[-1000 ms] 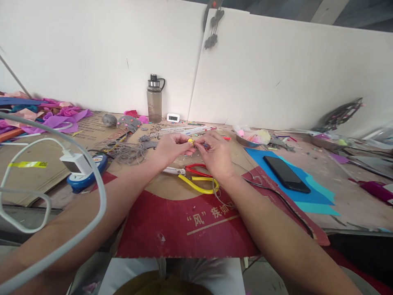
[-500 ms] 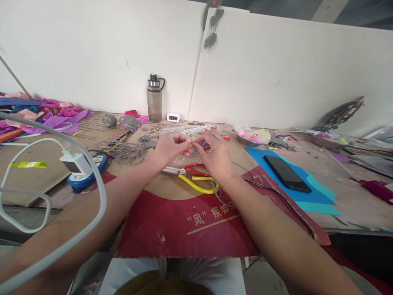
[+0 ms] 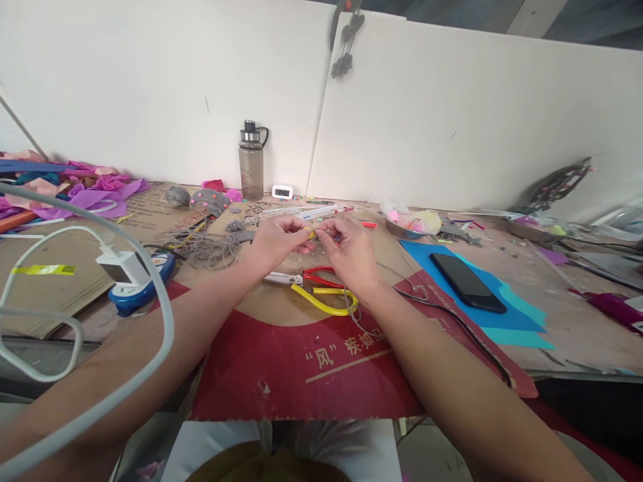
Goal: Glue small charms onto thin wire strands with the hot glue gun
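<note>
Mid-frame, we see the left hand (image 3: 275, 244) pinching a small yellow piece (image 3: 312, 235), mostly hidden. Right hand (image 3: 354, 253) is just beside; we can't tell what its fingers grip.

The left hand (image 3: 281, 241) and right hand (image 3: 351, 254) cover most of a yellow piece (image 3: 312, 234), too small to identify. The right forearm (image 3: 442, 365) hides part of the printing (image 3: 325, 358) on the cardboard (image 3: 301, 395). The left edge cuts off a white cable (image 3: 167, 321), the right a magenta object (image 3: 613, 311).
</note>
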The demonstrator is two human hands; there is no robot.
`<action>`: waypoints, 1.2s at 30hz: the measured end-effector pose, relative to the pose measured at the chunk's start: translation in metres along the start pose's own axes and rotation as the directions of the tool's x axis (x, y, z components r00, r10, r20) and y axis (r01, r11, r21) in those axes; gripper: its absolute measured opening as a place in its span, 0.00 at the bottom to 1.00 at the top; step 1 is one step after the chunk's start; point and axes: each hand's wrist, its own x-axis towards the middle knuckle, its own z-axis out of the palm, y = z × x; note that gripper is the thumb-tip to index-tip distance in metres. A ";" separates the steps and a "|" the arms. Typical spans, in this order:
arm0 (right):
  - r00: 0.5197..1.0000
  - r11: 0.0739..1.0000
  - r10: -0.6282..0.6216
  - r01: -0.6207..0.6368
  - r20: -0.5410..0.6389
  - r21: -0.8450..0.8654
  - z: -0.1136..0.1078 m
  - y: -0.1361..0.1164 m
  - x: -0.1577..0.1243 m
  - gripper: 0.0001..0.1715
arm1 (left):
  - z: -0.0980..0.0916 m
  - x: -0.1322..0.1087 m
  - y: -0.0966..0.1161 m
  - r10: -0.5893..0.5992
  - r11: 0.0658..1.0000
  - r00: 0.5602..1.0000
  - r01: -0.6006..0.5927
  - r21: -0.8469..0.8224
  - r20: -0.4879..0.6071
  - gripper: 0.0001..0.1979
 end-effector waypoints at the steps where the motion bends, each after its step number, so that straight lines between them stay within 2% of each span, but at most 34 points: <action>1: 1.000 1.000 -0.003 0.003 0.002 -0.007 0.000 0.000 0.000 0.05 | 0.000 0.000 0.000 0.005 1.000 1.000 -0.005 0.001 0.006 0.05; 6: 1.000 0.999 0.027 -0.027 0.013 -0.026 0.001 -0.001 0.000 0.04 | -0.001 0.000 -0.002 0.033 0.999 0.999 -0.034 0.016 0.031 0.05; 14: 0.990 0.990 0.135 -0.136 0.029 0.035 0.006 -0.003 -0.001 0.03 | -0.002 -0.002 -0.001 0.088 0.994 0.995 -0.090 0.069 0.039 0.05; 19: 0.975 0.967 0.217 -0.220 0.039 0.130 0.007 0.000 0.003 0.04 | -0.001 0.000 0.002 -0.018 0.999 0.996 0.021 -0.044 0.086 0.07; 28: 0.981 0.971 0.189 -0.193 0.042 0.140 0.005 0.002 0.004 0.03 | -0.001 0.000 0.005 -0.084 0.979 0.988 0.106 -0.173 0.130 0.07; 33: 0.990 0.985 0.138 -0.141 0.039 0.101 0.005 0.002 0.003 0.04 | 0.000 0.000 0.005 -0.082 0.987 0.989 0.098 -0.128 0.126 0.07; 36: 0.992 0.986 0.122 -0.126 0.045 0.110 0.004 0.002 0.003 0.04 | 0.000 0.000 0.004 -0.025 0.999 0.995 0.029 -0.042 0.094 0.07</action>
